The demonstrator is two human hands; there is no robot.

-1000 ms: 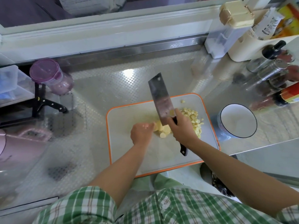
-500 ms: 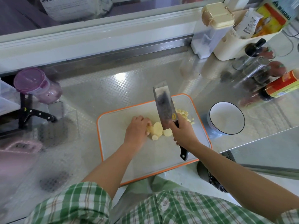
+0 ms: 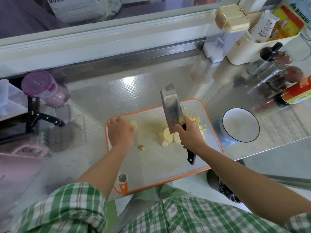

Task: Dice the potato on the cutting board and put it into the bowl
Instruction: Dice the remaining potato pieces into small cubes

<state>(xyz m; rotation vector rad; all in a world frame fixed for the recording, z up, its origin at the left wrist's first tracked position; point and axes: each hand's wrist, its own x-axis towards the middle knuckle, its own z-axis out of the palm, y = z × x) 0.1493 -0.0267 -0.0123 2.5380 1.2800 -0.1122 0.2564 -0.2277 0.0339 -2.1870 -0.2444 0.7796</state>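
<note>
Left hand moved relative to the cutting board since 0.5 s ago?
Yes. The left hand went from beside the potato slices to the far-left corner of the cutting board, holding a potato piece.

One cutting board point(image 3: 151, 165) bears one heap of diced potato point(image 3: 195, 119) at its far right corner, one cluster of potato slices point(image 3: 168, 134) at its middle and one potato chunk point(image 3: 133, 123) near its far left corner. There are two hands, left hand point(image 3: 120, 132) and right hand point(image 3: 191, 137), one cleaver point(image 3: 171, 108) and one bowl point(image 3: 240, 125).
</note>
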